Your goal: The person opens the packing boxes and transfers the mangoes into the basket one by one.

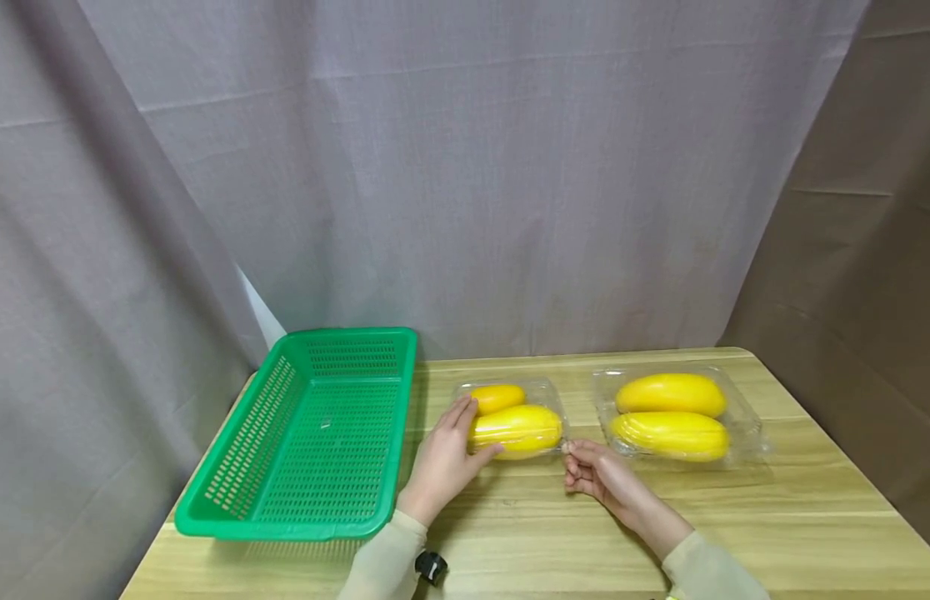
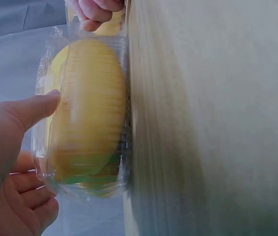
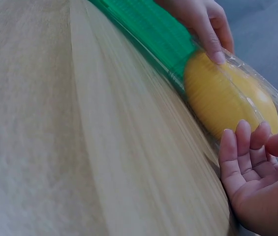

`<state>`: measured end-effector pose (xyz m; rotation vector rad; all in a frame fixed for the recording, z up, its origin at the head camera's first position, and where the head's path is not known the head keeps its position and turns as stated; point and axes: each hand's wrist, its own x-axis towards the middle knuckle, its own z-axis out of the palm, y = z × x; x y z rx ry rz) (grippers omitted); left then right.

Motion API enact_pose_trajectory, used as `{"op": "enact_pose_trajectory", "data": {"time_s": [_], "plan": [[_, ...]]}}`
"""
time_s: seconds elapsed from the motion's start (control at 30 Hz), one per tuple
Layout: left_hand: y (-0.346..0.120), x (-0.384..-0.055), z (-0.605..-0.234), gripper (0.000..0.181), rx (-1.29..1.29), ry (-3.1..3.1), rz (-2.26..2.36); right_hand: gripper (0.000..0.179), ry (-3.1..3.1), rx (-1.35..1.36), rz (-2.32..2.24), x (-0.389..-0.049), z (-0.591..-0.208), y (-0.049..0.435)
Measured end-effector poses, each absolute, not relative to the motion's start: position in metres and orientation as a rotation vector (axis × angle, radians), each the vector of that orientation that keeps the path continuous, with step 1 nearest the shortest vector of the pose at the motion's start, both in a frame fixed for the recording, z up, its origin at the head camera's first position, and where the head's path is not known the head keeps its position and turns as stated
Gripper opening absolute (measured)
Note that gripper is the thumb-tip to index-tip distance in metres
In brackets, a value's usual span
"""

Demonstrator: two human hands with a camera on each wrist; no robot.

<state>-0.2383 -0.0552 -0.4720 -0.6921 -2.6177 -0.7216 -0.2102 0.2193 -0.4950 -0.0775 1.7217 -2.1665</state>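
Here, the left clamshell (image 1: pixel 542 393) lies between fingers (image 1: pixel 462 415).

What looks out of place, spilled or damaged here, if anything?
Nothing looks spilled or damaged. One small oddity: a pale wedge breaks the gray curtain by the far left corner of the green plastic basket, perhaps a gap.

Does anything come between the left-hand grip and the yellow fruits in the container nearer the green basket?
Yes: the container's clear plastic lies between the left-hand grip, which touches that plastic, and the yellow fruits. Nothing else visible stands in between.
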Motion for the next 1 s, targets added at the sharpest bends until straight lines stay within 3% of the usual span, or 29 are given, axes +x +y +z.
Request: {"op": "enact_pose_trajectory", "data": {"time_s": [1.0], "plan": [[-0.0523, -0.2427, -0.4697, 0.055, -0.711, -2.534, -0.68, 0.021, 1.679, -0.086, -2.228, -0.2084, -0.498, 0.222]]}}
